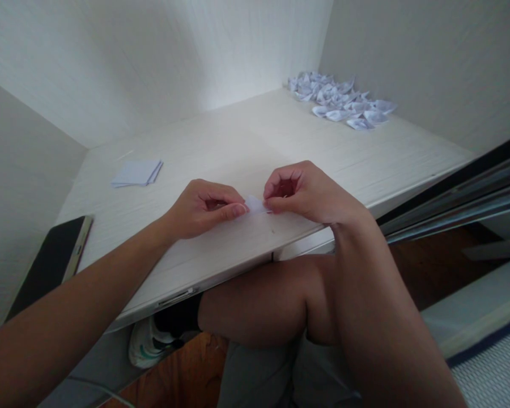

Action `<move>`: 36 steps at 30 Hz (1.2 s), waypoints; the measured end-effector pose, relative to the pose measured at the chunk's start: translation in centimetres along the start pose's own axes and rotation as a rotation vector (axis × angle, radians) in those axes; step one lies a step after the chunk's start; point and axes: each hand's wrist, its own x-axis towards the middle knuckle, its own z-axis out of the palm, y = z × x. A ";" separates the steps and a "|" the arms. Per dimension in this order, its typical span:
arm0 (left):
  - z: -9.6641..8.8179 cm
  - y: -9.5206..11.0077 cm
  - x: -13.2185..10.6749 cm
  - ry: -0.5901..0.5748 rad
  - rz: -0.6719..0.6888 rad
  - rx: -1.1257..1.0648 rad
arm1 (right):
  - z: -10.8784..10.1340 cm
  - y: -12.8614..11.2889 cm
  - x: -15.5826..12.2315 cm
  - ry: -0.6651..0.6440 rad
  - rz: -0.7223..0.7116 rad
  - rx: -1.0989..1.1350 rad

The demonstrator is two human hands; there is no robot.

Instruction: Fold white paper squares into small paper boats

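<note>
A small piece of white paper lies between my two hands, close to the front edge of the white table. My left hand pinches its left end between thumb and fingers. At the other end, my right hand grips the paper with thumb and fingertips. The fingers cover both ends, so the paper's full shape and any folds are hidden. Behind my left hand a short stack of white paper sheets rests flat on the table, slightly fanned.
A heap of folded white paper pieces sits in the back right corner of the table. A dark, flat phone-like device lies at the left edge. Walls enclose the back and sides. My bent leg is under the front edge.
</note>
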 end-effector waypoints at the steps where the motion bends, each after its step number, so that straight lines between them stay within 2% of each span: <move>1: 0.0 0.0 0.0 0.003 0.022 -0.004 | 0.0 0.1 0.0 0.009 0.000 0.006; 4: -0.2 0.1 0.1 0.016 0.025 0.003 | 0.1 0.3 0.1 0.045 0.004 0.027; 7: -0.2 0.2 0.0 0.038 -0.038 0.005 | 0.1 0.4 0.1 0.058 -0.004 0.047; 15: 0.2 -0.3 0.1 0.103 -0.225 -0.155 | 0.2 0.0 -0.1 0.064 0.004 0.045; 23: 0.4 -0.5 0.2 0.095 -0.204 -0.141 | 0.4 0.1 0.1 0.075 0.021 0.024; 30: 0.1 -1.1 0.2 0.041 -0.217 -0.091 | 0.4 0.1 0.2 0.087 0.024 -0.006; 36: 0.0 -0.8 0.3 0.088 -0.182 -0.004 | 0.4 0.1 0.1 0.083 0.033 -0.008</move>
